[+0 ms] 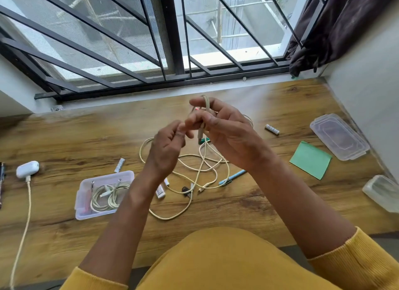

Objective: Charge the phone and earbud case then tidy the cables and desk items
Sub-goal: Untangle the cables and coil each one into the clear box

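Note:
My right hand (224, 130) holds a loop of the cream cable (203, 164) raised above the desk, the cable bent over its fingers with a plug end hanging below. My left hand (166, 151) is beside it with curled fingers pinching at the same cable near the right fingertips. The rest of that cable lies tangled on the wooden desk (64, 143) under both hands. At the far left, the white earbud case (27, 169) has a cream charging cable (26, 214) plugged into it. A phone edge (1, 181) shows at the left border.
A clear box (103, 194) holding coiled cables sits at front left. Batteries (272, 129) (119, 165), a blue pen (232, 177), a green sticky pad (310, 159), a clear lid (339, 136) and another clear box (382, 192) lie around. A barred window runs along the back.

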Available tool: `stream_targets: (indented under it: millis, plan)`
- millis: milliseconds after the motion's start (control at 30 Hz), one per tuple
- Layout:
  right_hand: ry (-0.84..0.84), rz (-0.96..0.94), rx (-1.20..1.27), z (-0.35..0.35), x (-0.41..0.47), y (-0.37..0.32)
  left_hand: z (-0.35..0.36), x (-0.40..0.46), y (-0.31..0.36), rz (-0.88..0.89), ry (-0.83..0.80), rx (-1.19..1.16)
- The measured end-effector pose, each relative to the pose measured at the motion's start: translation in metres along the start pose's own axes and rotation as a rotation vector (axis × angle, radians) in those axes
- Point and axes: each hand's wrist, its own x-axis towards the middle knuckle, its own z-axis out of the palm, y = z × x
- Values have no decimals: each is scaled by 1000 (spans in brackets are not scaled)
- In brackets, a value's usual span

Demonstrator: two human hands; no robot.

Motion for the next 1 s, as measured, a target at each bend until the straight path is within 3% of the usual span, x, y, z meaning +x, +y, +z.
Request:
stream_targets:
  millis: [133,267,400,500,767,900,1000]
  plan:
    - [118,-17,-36,-2,10,1,20,-17,5,6,-114,76]
    - [280,-4,-295,-5,13,10,17,-20,17,29,-166,207]
    - [316,-4,-539,-5,10,23,1,-15,27,70,-263,286]
    - [280,35,-736,-4,7,31,-15,-6,31,54,-318,296]
    - [96,207,-788,0,-9,24,-59,16,33,67,-257,321]
    - [-11,279,-781,3,-9,17,-66,21,37,120,-173,258]
    - [-89,314,-609,7,-8,13,-63,24,36,158,-118,265]
